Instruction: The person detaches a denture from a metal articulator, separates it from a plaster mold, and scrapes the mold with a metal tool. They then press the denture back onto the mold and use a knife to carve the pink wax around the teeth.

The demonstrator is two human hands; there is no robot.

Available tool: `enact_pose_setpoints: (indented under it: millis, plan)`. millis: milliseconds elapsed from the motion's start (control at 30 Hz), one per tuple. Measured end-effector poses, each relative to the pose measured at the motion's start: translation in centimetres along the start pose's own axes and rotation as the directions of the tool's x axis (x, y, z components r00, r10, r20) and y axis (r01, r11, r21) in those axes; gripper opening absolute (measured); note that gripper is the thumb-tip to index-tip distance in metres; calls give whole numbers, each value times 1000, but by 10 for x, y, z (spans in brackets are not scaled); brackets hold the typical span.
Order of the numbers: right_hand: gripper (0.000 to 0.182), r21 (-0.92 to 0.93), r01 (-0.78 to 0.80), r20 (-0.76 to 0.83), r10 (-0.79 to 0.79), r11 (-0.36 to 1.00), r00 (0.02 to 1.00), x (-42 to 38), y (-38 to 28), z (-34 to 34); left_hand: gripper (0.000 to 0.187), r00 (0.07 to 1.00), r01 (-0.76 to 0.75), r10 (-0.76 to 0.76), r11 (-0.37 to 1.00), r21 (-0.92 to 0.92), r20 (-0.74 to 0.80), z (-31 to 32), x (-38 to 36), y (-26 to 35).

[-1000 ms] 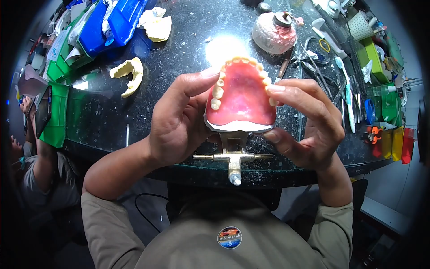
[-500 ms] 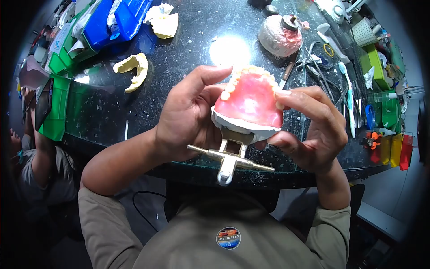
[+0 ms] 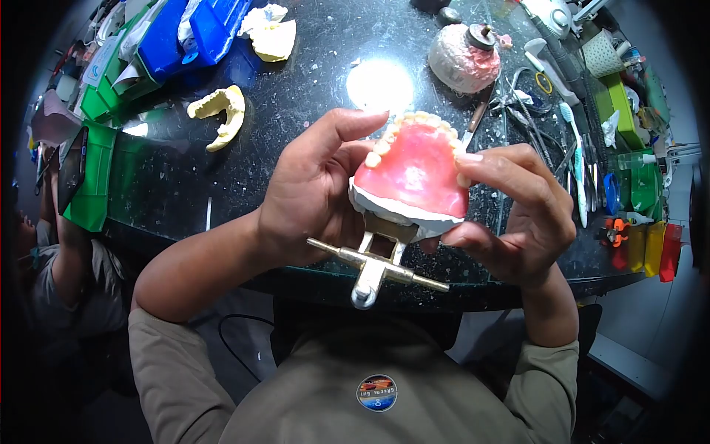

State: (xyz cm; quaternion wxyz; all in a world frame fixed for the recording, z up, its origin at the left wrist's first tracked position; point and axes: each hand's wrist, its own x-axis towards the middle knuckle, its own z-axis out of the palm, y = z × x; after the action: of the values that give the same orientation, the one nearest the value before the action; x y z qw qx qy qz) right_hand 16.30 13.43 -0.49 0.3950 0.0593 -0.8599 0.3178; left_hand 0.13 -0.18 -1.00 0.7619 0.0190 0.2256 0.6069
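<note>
Between my hands is a denture model (image 3: 418,170), a pink wax base with a row of cream teeth on a white plaster cast. A brass articulator arm (image 3: 375,268) with a crossbar sticks out of the cast toward me. My left hand (image 3: 314,181) grips the model's left side, its thumb by the front teeth and its other fingers hidden underneath. On the opposite side, my right hand (image 3: 521,203) holds the model, forefinger at the back teeth and thumb against the lower edge of the plaster.
A yellow plaster arch (image 3: 225,118) and a broken yellow cast (image 3: 270,35) lie on the dark table (image 3: 170,196). A pink-stained plaster lump (image 3: 462,63), a knife (image 3: 474,122) and a toothbrush (image 3: 575,140) are at the right. Bins (image 3: 92,181) and another person (image 3: 70,259) are at left.
The denture model tilts slightly, its brass arm shifting a little left. Both hands keep nearly the same hold.
</note>
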Motion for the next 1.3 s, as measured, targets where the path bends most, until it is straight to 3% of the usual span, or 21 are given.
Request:
enact_pose_setpoints:
  millis: [200, 500, 700, 767, 833, 933, 1000, 1167, 1300]
  plan:
    - [58, -32, -11, 62, 13, 999, 998, -4, 0, -3, 60, 998, 19, -17, 999, -38, 63, -2, 1, -2]
    - [60, -36, -15, 65, 17, 999, 998, -5, 0, -4, 58, 994, 36, -32, 999, -33, 102, -1, 1, -2]
    - [59, -37, -5, 61, 7, 999, 998, -4, 0, -4, 57, 993, 67, -53, 989, -130, 107, -1, 0, -2]
    - [58, -30, -3, 66, 5, 1000, 998, -4, 1, -4, 56, 991, 66, -56, 995, -79, 124, 0, -1, -2]
    - [56, -22, 1, 68, 0, 1000, 998, -5, 3, -4, 55, 990, -109, 127, 962, 250, -59, -1, -3, -4]
    - [52, -1, -16, 80, 17, 1000, 997, -6, 4, -4, 54, 956, -205, 282, 840, 502, -80, 3, -8, -3]
    - [46, 14, -18, 61, 17, 1000, 998, -5, 5, -3, 55, 961, -212, 271, 855, 473, -59, 6, -8, -1]
    - [39, 37, -15, 16, 15, 999, 1000, -5, 5, -1, 58, 981, -164, 190, 727, 666, 34, 9, -12, 12]
    - [38, 29, -24, 21, 23, 999, 1000, -4, 4, -2, 58, 955, -182, 295, 695, 696, -45, 16, -7, 1]
